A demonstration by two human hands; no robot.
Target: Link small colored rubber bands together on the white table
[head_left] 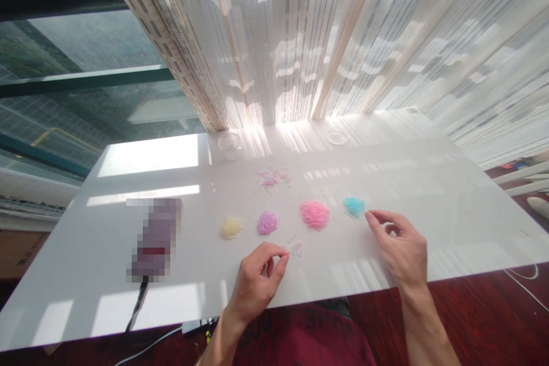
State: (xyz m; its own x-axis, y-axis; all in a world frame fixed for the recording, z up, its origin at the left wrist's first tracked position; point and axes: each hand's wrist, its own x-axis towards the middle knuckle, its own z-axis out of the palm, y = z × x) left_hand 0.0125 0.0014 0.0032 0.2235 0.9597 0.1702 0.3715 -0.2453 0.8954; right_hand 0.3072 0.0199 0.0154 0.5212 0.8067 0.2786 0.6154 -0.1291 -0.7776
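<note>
My left hand (261,280) is pinched, thumb against forefinger, just left of a few loose pale bands (297,249) that look like tiny rubber bands. What it holds, if anything, is too small to see. At the right edge of a blue pile of bands (354,207), my right hand (398,243) also makes a pinch, its contents not visible. A pink pile (314,215), a purple pile (267,222) and a yellow pile (230,227) lie in a row to the left. Behind them spreads a mixed-colour heap of bands (273,178).
The white table (171,309) carries strips of sunlight. A clear round container (230,145) and a clear round lid or dish (338,136) stand near its back edge. At the left lies a blurred purple object (156,237) with a dark strap (138,303). A striped curtain (278,40) hangs behind.
</note>
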